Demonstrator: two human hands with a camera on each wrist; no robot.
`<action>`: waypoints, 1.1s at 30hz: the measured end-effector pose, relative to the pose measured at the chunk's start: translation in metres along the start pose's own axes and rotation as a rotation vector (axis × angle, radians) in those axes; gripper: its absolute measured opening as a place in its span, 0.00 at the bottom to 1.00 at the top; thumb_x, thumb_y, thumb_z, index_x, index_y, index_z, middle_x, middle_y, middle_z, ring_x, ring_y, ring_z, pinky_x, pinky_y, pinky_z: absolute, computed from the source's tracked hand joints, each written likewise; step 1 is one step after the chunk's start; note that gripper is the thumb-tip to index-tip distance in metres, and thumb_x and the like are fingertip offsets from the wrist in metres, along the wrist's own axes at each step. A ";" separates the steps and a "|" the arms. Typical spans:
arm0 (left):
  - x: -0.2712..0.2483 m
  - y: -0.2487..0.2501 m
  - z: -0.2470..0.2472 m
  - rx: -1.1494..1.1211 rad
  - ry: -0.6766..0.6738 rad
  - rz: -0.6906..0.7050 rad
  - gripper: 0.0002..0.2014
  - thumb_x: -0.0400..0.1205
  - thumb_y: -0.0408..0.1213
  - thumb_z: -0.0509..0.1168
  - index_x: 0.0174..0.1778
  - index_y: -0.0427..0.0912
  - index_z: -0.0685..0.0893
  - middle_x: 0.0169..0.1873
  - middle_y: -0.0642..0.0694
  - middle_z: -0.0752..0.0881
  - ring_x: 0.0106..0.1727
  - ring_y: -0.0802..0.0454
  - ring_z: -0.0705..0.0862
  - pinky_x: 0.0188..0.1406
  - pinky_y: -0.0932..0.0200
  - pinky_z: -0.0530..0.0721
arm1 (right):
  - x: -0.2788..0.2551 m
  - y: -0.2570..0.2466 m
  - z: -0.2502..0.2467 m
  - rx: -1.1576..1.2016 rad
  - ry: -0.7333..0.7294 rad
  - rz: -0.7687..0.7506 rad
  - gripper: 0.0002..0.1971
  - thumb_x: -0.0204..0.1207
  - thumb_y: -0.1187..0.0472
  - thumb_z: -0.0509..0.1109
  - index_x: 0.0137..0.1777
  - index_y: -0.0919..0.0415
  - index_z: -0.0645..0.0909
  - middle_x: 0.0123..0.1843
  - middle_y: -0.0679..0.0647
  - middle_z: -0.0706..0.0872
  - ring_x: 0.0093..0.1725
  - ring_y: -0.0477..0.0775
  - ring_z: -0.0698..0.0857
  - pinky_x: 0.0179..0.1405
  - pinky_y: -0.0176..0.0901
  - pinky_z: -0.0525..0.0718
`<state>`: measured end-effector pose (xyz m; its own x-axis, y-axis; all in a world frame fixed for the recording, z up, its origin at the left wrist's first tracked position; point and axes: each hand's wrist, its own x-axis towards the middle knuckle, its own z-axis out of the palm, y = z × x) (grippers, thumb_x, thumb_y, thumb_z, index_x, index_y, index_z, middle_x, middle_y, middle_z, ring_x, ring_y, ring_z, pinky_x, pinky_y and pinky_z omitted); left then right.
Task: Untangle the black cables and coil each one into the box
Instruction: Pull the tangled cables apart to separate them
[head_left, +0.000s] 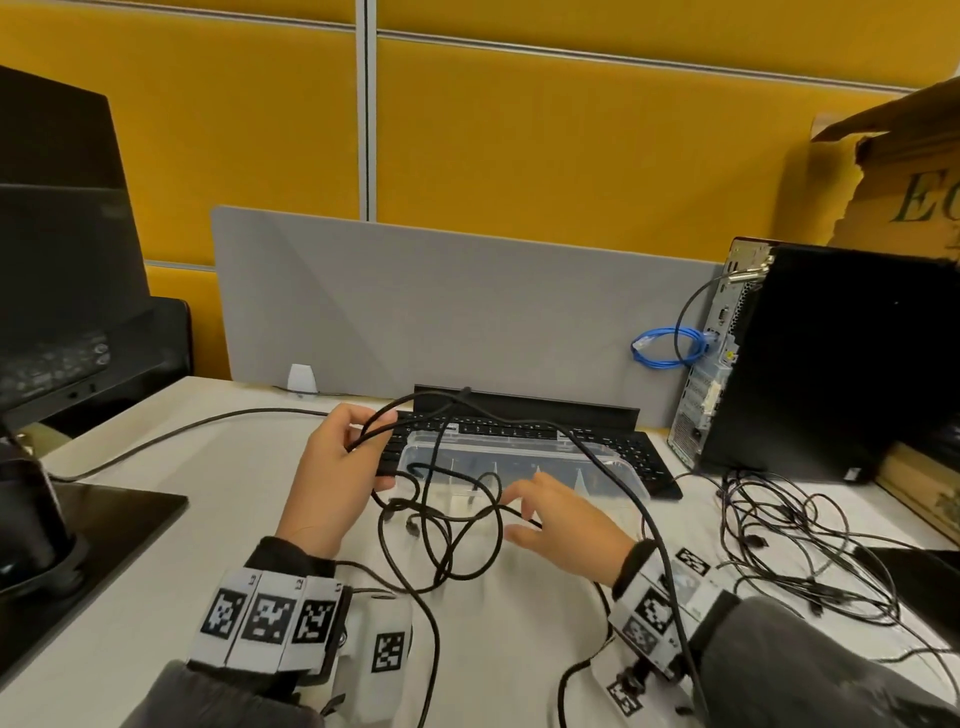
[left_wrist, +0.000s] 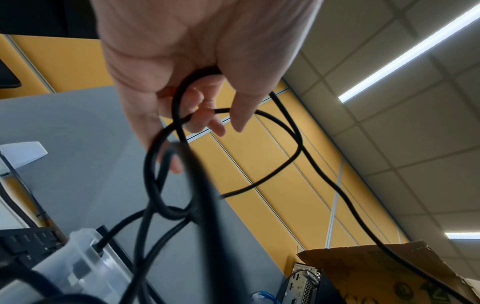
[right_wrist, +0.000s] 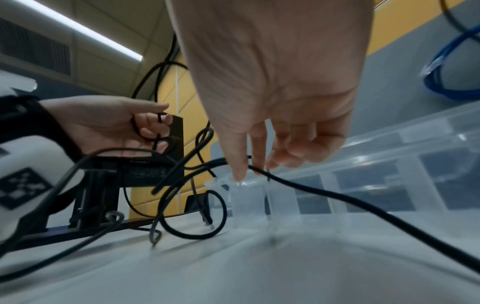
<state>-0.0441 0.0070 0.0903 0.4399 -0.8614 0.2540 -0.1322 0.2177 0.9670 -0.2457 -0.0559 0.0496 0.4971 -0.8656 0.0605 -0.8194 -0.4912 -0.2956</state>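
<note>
Nearest the camera, two grey sleeves with checkered wrist markers (head_left: 270, 618), resting low over a white desk (head_left: 234, 467). Between them, loops of black cable (head_left: 457, 525) sagging onto the desk, with a plug end (head_left: 414, 527) dangling just above it. Right hand (head_left: 563, 519) low beside the near wall of the box (head_left: 519, 467), fingers loosely spread and bent downward, thumb and forefinger (right_wrist: 240, 164) closing on one strand; whether that strand is truly gripped cannot be told. Left hand (head_left: 337, 467) raised at the box's left end, fingers curled round several gathered turns, shown clearly in the left wrist view (left_wrist: 179, 98). From that hand, one strand arching up and rightward over the box, then down past the right wrist toward the near edge. Box clear plastic, long axis running left to right, sitting on a black keyboard (head_left: 613, 447). Off right, a second tangle of thin cables (head_left: 789, 545) well apart from both hands. Off left, a monitor base (head_left: 93, 525) and its lead (head_left: 208, 423). Farther back, a grey divider (head_left: 441, 301), a computer tower (head_left: 831, 364) with a blue cable (head_left: 665, 348), a torn carton (head_left: 904, 176), yellow panels (head_left: 571, 130).
</note>
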 end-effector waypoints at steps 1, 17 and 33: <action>-0.001 0.000 0.001 -0.006 0.002 -0.002 0.05 0.83 0.37 0.61 0.50 0.40 0.80 0.32 0.49 0.76 0.33 0.57 0.78 0.43 0.50 0.88 | 0.002 -0.004 0.000 -0.007 0.021 -0.013 0.17 0.79 0.50 0.65 0.67 0.49 0.74 0.53 0.47 0.71 0.52 0.46 0.75 0.57 0.40 0.77; 0.008 -0.011 -0.004 0.205 0.019 0.038 0.04 0.81 0.40 0.64 0.48 0.44 0.79 0.37 0.48 0.80 0.38 0.58 0.76 0.33 0.62 0.71 | -0.059 0.086 -0.127 0.683 1.225 0.050 0.08 0.81 0.56 0.58 0.40 0.43 0.71 0.31 0.49 0.72 0.26 0.43 0.71 0.25 0.39 0.70; 0.006 -0.004 -0.017 0.559 -0.188 0.114 0.29 0.79 0.20 0.56 0.63 0.63 0.72 0.69 0.49 0.71 0.69 0.52 0.69 0.68 0.51 0.68 | -0.086 0.058 -0.139 0.813 0.848 -0.042 0.07 0.84 0.58 0.57 0.48 0.47 0.74 0.23 0.46 0.71 0.23 0.41 0.72 0.22 0.42 0.82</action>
<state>-0.0257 0.0088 0.0881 0.2377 -0.9243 0.2986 -0.6391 0.0826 0.7646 -0.3757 -0.0239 0.1602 -0.0812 -0.7887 0.6095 -0.2306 -0.5800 -0.7813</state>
